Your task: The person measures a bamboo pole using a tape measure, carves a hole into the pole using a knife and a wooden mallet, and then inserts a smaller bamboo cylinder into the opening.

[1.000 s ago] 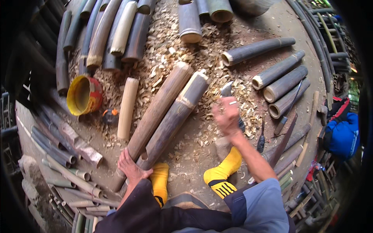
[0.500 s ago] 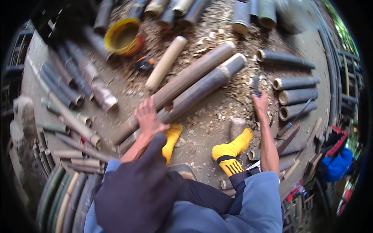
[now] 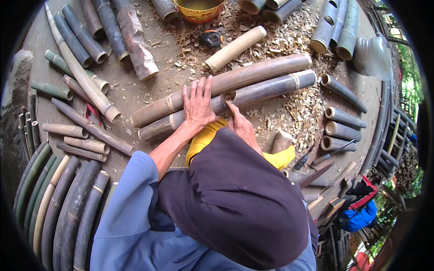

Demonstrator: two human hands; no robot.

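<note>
Two long bamboo poles lie side by side across the ground in front of me, a brown pole (image 3: 266,69) behind and a dark pole (image 3: 275,88) nearer. My left hand (image 3: 197,106) rests flat on them with its fingers stretched out, left of a cut notch in the dark pole. Beside that notch, my right hand (image 3: 244,128) is closed round a knife (image 3: 225,104), whose blade meets the opening; its handle is mostly hidden by the fingers. One yellow-covered foot (image 3: 205,137) sits against the dark pole under my left wrist.
Wood chips (image 3: 294,113) litter the ground. Beyond the poles lie a pale bamboo piece (image 3: 237,47), a tape measure (image 3: 210,39) and a yellow-red bucket (image 3: 201,12). Short bamboo tubes (image 3: 342,130) lie at right, a long pale pole (image 3: 77,67) at left, a blue bag (image 3: 359,217) at lower right.
My right hand has come from the right side in to the notch with the knife. My left hand stays on the poles. The view has turned and my head leans further forward.
</note>
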